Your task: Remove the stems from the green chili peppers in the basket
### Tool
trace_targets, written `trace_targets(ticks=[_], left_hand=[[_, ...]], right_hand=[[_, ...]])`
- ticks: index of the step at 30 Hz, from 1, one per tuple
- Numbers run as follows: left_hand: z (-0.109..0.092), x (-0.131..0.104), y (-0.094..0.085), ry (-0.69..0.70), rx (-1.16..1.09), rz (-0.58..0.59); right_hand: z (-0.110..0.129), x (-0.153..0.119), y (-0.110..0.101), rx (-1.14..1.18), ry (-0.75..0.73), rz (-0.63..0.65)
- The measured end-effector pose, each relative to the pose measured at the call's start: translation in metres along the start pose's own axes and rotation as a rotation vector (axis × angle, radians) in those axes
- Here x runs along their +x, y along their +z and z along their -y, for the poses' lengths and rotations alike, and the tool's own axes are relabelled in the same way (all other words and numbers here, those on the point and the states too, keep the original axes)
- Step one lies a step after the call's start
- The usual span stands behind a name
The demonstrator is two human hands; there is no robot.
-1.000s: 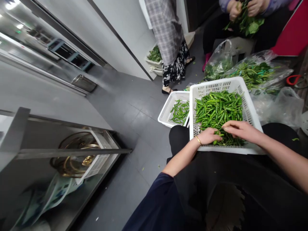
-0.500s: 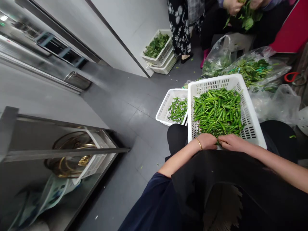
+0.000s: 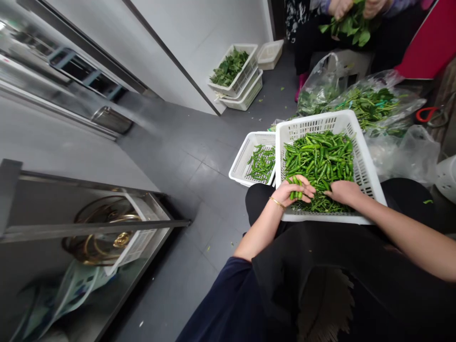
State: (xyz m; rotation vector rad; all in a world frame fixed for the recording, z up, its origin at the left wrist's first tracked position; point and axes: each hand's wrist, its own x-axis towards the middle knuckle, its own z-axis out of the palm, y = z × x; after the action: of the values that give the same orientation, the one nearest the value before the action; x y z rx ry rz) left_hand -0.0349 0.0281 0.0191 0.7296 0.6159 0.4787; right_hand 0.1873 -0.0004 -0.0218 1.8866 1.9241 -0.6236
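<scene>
A white plastic basket [image 3: 370, 166] rests on my lap, with a heap of green chili peppers [image 3: 320, 154] in it. Along its near side lies a band of thin green stems [image 3: 320, 205]. My left hand [image 3: 284, 194], turned palm up over the basket's near left part, holds a few green chilies [image 3: 295, 194] in curled fingers. To its right, my right hand [image 3: 345, 192] reaches down to the near edge of the heap. Its fingers are bent together, and their tips are partly hidden, so what they pinch does not show.
A second white basket [image 3: 233, 171] with fewer chilies stands on the floor to the left. Bagged leafy greens [image 3: 377, 102] lie beyond. A co-worker's hands [image 3: 340, 7] hold leaves. Stacked baskets [image 3: 245, 99] stand by the wall; a metal shelf [image 3: 149, 225] is at left.
My hands were together at the basket's near rim; now they are apart. The left has turned palm up, showing chilies, and the right has moved forward to the heap. A standing person has moved mostly out of view.
</scene>
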Motion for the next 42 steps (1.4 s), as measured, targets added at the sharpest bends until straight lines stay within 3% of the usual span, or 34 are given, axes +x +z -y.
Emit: trace_targets(ticks=[4, 8, 13, 16, 19, 23, 25, 28, 34, 42], left_hand=[[0.022, 0.009, -0.004, -0.057, -0.067, -0.161], [0.043, 0.020, 0.005, -0.198, -0.036, -0.277], [0.051, 0.026, 0.022, -0.165, 0.012, -0.228], [0.044, 0.021, 0.022, -0.095, 0.149, -0.179], [0.032, 0.015, 0.014, -0.021, 0.075, -0.158], [0.021, 0.009, 0.004, 0.015, -0.201, -0.115], [0.019, 0.008, 0.003, 0.005, -0.215, -0.107], [0.019, 0.008, 0.004, -0.001, -0.184, -0.115], [0.027, 0.017, 0.005, -0.139, -0.215, -0.121], [0.025, 0.018, 0.012, -0.124, -0.174, -0.169]], right_hand=[[0.002, -0.002, 0.002, -0.009, -0.002, -0.022], [-0.002, -0.029, 0.001, 0.050, -0.108, -0.124], [0.015, -0.058, 0.009, 0.136, -0.461, -0.224], [0.011, -0.054, 0.009, 0.175, -0.623, -0.131], [-0.007, -0.030, 0.000, 0.181, -0.471, -0.019], [-0.019, 0.014, -0.013, 0.141, -0.008, -0.171], [-0.016, 0.030, -0.014, 0.143, 0.102, -0.233], [-0.016, 0.039, -0.009, 0.200, 0.143, -0.279], [-0.032, 0.028, 0.006, 0.331, 0.142, -0.358], [-0.019, 0.045, -0.007, 0.194, 0.137, -0.299]])
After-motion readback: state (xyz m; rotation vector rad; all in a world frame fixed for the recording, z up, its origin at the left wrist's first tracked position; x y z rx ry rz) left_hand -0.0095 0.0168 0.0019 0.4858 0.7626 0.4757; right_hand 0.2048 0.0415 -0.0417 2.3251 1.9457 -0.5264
